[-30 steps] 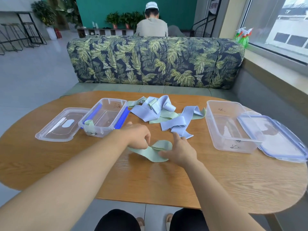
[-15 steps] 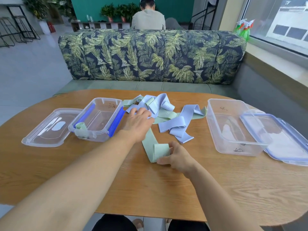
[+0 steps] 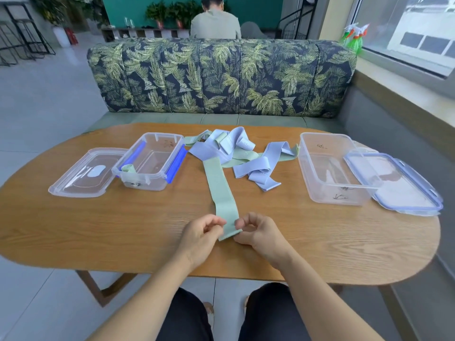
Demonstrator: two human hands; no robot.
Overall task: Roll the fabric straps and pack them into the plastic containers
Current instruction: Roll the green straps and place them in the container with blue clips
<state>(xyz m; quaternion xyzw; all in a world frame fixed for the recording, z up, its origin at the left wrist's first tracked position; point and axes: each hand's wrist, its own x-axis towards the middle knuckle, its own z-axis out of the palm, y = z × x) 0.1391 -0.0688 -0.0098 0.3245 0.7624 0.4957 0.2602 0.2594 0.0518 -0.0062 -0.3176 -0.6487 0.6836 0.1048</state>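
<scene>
A long pale green strap [image 3: 220, 188] lies flat and straight down the middle of the wooden table [image 3: 123, 227]. Its near end is pinched from the left by my left hand [image 3: 200, 233] and from the right by my right hand [image 3: 259, 233]. The strap's far end runs under a heap of lilac and green straps [image 3: 236, 151] at the back. At the left, a small clear container [image 3: 151, 163] with blue clips holds one rolled green strap [image 3: 128, 168] in its near corner. On the right is a larger clear container [image 3: 332, 168].
A clear lid [image 3: 86, 173] lies left of the small container. A blue-rimmed lid [image 3: 398, 183] leans on the large container's right side. A leaf-patterned sofa [image 3: 221, 77] stands behind the table, and a person sits beyond it with their back turned.
The green strap, folded between my hands a second ago, has been pulled out straight. My left hand left the heap and came back to the strap's near end beside my right hand.
</scene>
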